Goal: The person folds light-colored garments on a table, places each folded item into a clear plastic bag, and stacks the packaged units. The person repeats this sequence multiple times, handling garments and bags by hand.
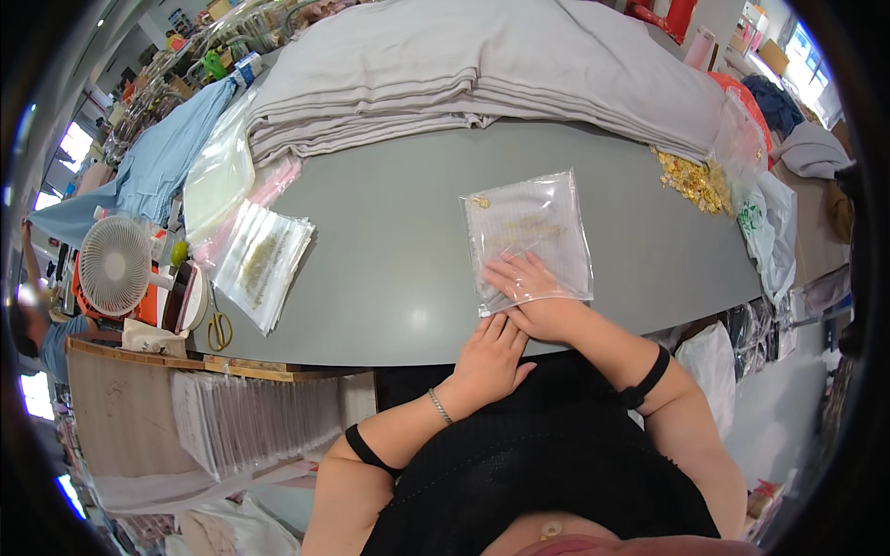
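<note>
A clear plastic bag (532, 240) with gold print lies flat on the grey table (375, 250) and holds a folded pale cloth (507, 208). A small gold tag (480, 201) shows at the bag's far left corner. My right hand (528, 288) lies under the clear film at the near end, palm down with fingers spread on the cloth. My left hand (492, 358) rests at the table edge, fingertips at the bag's near edge and close to my right wrist. It grips nothing that I can see.
A broad stack of pale grey cloth (445, 69) spans the far side. Left are a pile of printed clear bags (264, 260), scissors (220, 329) and a small fan (115, 264). Gold tags (695, 182) are heaped at right beside a white plastic bag (768, 229). A person (52, 340) stands far left.
</note>
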A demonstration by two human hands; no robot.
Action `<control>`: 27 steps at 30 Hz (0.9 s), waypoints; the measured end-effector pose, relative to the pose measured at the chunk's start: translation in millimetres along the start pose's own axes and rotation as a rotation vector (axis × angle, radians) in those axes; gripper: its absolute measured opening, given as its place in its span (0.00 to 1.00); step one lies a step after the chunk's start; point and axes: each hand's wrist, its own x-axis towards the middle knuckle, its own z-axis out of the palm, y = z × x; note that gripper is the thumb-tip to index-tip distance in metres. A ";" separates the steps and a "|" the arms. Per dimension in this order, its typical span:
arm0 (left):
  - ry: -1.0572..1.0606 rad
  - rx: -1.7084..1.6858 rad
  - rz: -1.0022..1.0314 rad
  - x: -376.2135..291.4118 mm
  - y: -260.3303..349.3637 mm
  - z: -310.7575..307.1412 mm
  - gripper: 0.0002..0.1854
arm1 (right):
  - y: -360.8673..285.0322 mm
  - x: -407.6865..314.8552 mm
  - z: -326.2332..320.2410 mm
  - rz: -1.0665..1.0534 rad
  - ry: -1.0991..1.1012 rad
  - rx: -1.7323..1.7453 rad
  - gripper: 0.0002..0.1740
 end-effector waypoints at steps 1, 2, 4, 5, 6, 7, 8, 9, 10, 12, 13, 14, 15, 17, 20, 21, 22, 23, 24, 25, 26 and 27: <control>-0.063 -0.010 -0.010 0.1 3.3 -5.4 0.34 | -1.1 3.7 -1.5 0.026 -0.071 -0.052 0.32; -0.056 -0.017 0.005 -0.4 6.6 -13.0 0.33 | -1.5 4.9 -4.3 -0.003 -0.073 -0.111 0.32; -0.218 -0.236 0.087 7.2 8.9 -32.4 0.29 | -0.6 9.8 -8.7 -0.068 -0.073 -0.147 0.32; -0.389 -0.448 0.157 14.8 5.6 -42.5 0.26 | 0.5 10.3 -10.9 -0.100 -0.068 -0.123 0.32; -0.610 -0.631 0.243 25.0 1.3 -50.9 0.23 | 1.4 10.8 -11.9 -0.159 -0.017 -0.095 0.32; -0.431 -0.658 0.081 38.9 -9.0 -57.0 0.21 | 1.6 6.9 -13.2 -0.161 -0.120 -0.027 0.33; -0.305 -0.650 -0.034 53.3 -22.0 -60.3 0.20 | 2.4 4.9 -13.8 -0.196 -0.173 0.043 0.34; -0.029 -0.572 -0.033 77.4 -43.3 -59.7 0.23 | 1.9 0.5 -13.9 -0.211 -0.241 0.150 0.35; 0.297 -0.470 0.013 90.2 -57.4 -56.8 0.27 | 2.3 -7.1 -16.2 -0.411 -0.151 0.016 0.40; -0.086 -0.020 -0.148 95.0 -76.2 -41.4 0.30 | 0.5 -23.8 -18.6 -0.116 -0.057 -0.107 0.42; 0.006 0.001 -0.112 95.2 -81.6 -30.6 0.30 | 0.6 -31.2 -19.6 0.063 -0.070 -0.196 0.44; 0.017 0.033 -0.119 94.2 -85.7 -22.1 0.31 | -0.3 -35.4 -18.6 0.165 -0.109 -0.231 0.44; -0.052 0.088 -0.145 92.7 -86.9 -14.8 0.31 | 1.7 -37.7 -19.1 0.113 -0.025 -0.203 0.45; -0.001 0.082 -0.118 89.0 -83.6 -5.5 0.32 | 6.5 -37.6 -18.0 0.046 0.040 -0.175 0.45; -0.009 0.099 -0.085 89.7 -74.9 -5.6 0.33 | 21.5 -32.6 -18.0 0.050 -0.037 -0.178 0.43; -0.016 0.090 -0.063 91.0 -72.2 -7.7 0.33 | 25.3 -32.9 -18.0 0.064 -0.018 -0.161 0.42; -0.028 0.070 -0.101 91.5 -69.3 -9.9 0.34 | 27.7 -35.7 -18.4 0.074 0.006 -0.150 0.41; -0.008 0.099 -0.104 92.6 -66.7 -11.5 0.34 | 29.6 -38.8 -18.9 0.084 0.078 -0.155 0.40; -0.018 0.126 -0.116 92.7 -63.5 -12.6 0.33 | 28.2 -44.8 -19.1 0.100 0.120 -0.158 0.36; -0.061 0.170 -0.148 93.3 -60.3 -12.6 0.33 | 27.0 -49.9 -19.4 0.184 0.105 -0.107 0.34; -0.011 0.193 -0.101 93.4 -57.3 -12.0 0.33 | 24.4 -55.5 -19.4 0.265 0.132 -0.053 0.32; 0.000 0.226 -0.077 93.6 -53.6 -10.2 0.33 | 23.6 -58.4 -20.0 0.404 0.086 0.005 0.31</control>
